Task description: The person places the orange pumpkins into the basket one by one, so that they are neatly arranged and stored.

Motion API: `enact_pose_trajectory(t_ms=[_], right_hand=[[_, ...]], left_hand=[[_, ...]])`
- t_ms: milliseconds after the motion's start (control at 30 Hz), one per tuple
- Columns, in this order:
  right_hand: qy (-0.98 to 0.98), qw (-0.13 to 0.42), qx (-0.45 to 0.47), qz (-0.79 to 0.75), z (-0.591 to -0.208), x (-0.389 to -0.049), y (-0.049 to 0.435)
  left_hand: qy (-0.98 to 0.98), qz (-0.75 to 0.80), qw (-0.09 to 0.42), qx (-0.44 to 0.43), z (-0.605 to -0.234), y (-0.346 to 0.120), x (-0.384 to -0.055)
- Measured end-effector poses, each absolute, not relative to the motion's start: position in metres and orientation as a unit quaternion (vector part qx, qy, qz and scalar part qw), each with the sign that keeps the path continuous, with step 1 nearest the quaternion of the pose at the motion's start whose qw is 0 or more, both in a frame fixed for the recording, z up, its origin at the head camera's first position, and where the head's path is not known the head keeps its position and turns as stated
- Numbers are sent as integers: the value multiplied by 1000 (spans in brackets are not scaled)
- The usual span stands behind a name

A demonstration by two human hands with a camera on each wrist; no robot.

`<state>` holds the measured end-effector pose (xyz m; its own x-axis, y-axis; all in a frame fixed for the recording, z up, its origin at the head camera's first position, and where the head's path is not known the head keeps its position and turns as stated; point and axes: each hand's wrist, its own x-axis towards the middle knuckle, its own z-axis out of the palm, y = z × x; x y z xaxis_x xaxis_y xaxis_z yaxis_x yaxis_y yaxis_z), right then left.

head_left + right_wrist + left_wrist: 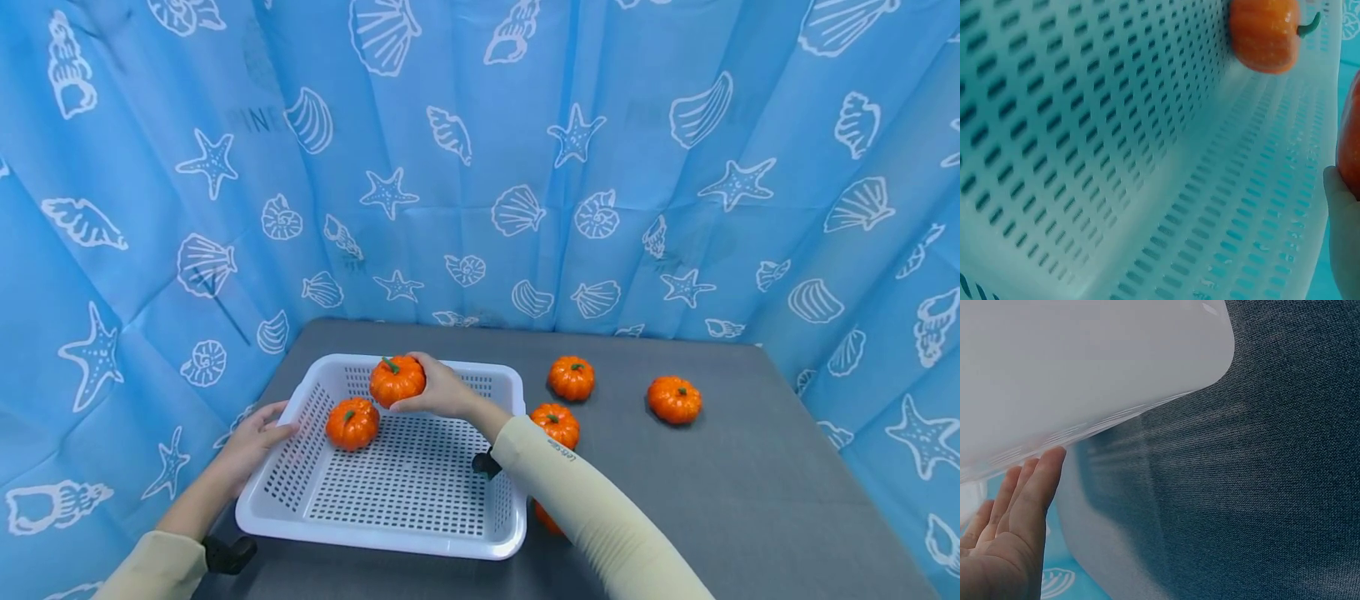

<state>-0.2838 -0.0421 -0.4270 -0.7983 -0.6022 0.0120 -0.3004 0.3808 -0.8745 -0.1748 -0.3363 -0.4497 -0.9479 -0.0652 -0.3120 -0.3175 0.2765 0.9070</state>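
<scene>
A white perforated plastic basket (405, 546) stands on the dark grey table. My right hand (442, 392) grips a small orange toy pumpkin (396, 382) with a green stem, above the basket's far left part. A second pumpkin (352, 423) sits inside the basket by its left wall; the right wrist view also has this pumpkin (1266, 34), with part of the held one (1350, 137) at its right edge. My left hand (251, 446) touches the basket's left side. In the left wrist view, its fairly straight fingers (1038, 478) rest against the outer wall.
To the right of the basket lie a pumpkin (572, 378), a pumpkin (557, 425) close to the basket wall, and another pumpkin (674, 400) farther right. One more pumpkin (546, 518) is mostly hidden by my right sleeve (600, 500). A blue seashell-print curtain (465, 183) surrounds the table.
</scene>
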Motion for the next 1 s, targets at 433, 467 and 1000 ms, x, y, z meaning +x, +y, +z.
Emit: enact_pose_trajectory(t_ms=[433,467,1000], right_hand=[[859,232,-304,-340,-435,-282,-48],[865,237,-297,-328,-436,-282,-49],[888,271,-248,-277,-453,-281,-60]], left_hand=[[790,592,107,-123,-448,-337,-174],[789,592,107,-123,-447,-337,-174],[790,591,107,-124,-447,-336,-175]])
